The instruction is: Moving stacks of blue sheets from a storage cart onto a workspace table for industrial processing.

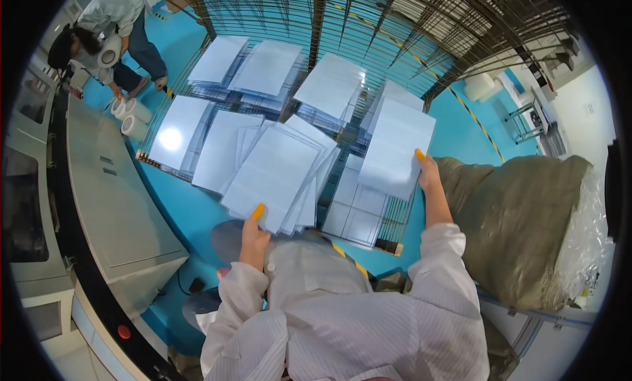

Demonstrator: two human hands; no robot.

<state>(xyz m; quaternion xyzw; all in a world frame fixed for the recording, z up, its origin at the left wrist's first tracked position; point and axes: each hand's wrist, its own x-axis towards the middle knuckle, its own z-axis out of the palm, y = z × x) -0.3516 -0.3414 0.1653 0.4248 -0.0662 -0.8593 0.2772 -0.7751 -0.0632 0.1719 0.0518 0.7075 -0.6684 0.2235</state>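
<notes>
My left hand, a yellow cover on its thumb, is closed on the near corner of a fanned stack of white sheets. My fingers under that stack are hidden. At the right, my right hand, also with a yellow thumb cover, grips the edge of one white rectangular sheet. That sheet is held over a pile of white sheets divided into smaller squares. Other piles of white sheets lie in rows on a wire rack.
Tall wire grids rise behind the rack. At the far left another person bends over white rolls. Beige machine cabinets line the left side. A brown covered bundle stands at the right.
</notes>
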